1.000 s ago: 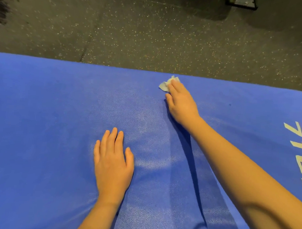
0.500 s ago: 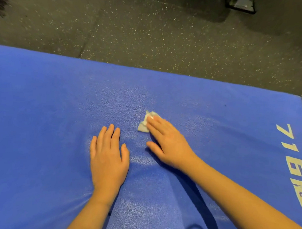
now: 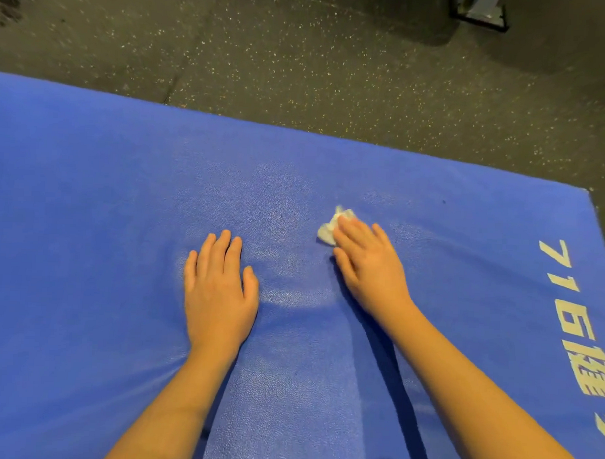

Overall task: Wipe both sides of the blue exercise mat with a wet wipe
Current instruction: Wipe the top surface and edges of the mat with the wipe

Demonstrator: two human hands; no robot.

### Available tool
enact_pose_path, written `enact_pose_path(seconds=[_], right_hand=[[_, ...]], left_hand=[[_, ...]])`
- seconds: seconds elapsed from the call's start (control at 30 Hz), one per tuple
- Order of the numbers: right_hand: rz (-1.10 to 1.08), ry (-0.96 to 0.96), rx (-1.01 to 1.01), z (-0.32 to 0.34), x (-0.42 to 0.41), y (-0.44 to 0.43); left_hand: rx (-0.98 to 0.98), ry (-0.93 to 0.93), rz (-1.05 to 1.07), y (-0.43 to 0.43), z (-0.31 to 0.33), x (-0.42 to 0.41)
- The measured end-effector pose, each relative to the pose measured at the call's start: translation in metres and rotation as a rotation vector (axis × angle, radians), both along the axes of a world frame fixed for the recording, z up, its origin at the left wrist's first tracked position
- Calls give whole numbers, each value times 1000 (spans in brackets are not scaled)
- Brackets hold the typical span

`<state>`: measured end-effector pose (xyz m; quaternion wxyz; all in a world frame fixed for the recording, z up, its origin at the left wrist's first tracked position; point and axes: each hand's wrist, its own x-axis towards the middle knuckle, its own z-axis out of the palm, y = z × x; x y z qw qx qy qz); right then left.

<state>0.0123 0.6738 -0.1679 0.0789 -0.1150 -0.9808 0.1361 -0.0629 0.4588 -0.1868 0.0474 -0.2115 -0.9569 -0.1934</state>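
Note:
The blue exercise mat (image 3: 88,222) lies flat on the floor and fills most of the view, with pale lettering along its right end. A small crumpled white wet wipe (image 3: 330,228) sits near the mat's middle. My right hand (image 3: 368,262) presses the wipe down with straight fingers; most of the wipe is hidden under the fingertips. My left hand (image 3: 218,288) rests flat on the mat to the left, fingers straight, holding nothing. A faint damp sheen shows on the mat between and beyond the hands.
Dark speckled rubber flooring (image 3: 300,68) lies beyond the mat's far edge. A dark metal object (image 3: 480,12) stands at the top right. The mat's far right corner (image 3: 587,193) is in view.
My right hand slid the wipe from the mat's far edge back toward me, then a little to the right. My left hand stayed flat in place.

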Motion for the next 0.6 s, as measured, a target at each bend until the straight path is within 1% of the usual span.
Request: enact_pose_path(seconds=[0.03,0.07,0.1,0.13,0.2,0.23,0.27,0.3,0.33,0.37,0.4,0.47,0.5,0.53,0.57,0.6], right_hand=[[-93,-2,-36,0,-2,-5],[-122,7,-82,2,-4,-18],[-82,-1,-131,1,-3,-35],[16,-23,-156,2,2,-52],[229,-50,-137,4,21,-66],[247,-40,-105,3,27,-58],[175,-37,-76,3,31,-49],[34,-57,-72,3,33,-41],[-117,-80,-99,4,34,-37],[-215,-88,-151,5,36,-41],[-218,-91,-207,6,39,-53],[-27,-123,-292,11,51,-88],[97,-151,-305,13,63,-102],[177,-171,-295,15,74,-108],[185,-186,-257,14,81,-106],[132,-197,-220,14,82,-100]], left_hand=[[3,-2,-1,0,-1,0],[7,-1,-2,0,-1,0],[10,-1,-2,-1,-2,0],[12,0,-3,0,-3,0],[13,-11,-7,0,-3,0],[10,-23,-12,0,-2,0],[5,-35,-17,-1,-1,1],[-6,-49,-22,-1,0,1],[-22,-65,-28,-1,0,1],[-40,-84,-34,-1,2,1],[-56,-101,-41,-2,2,1],[-96,-130,-70,-6,6,4],[-121,-142,-90,-10,9,7],[-146,-158,-111,-15,11,10],[-174,-182,-133,-22,15,16],[-198,-210,-157,-29,19,22]])
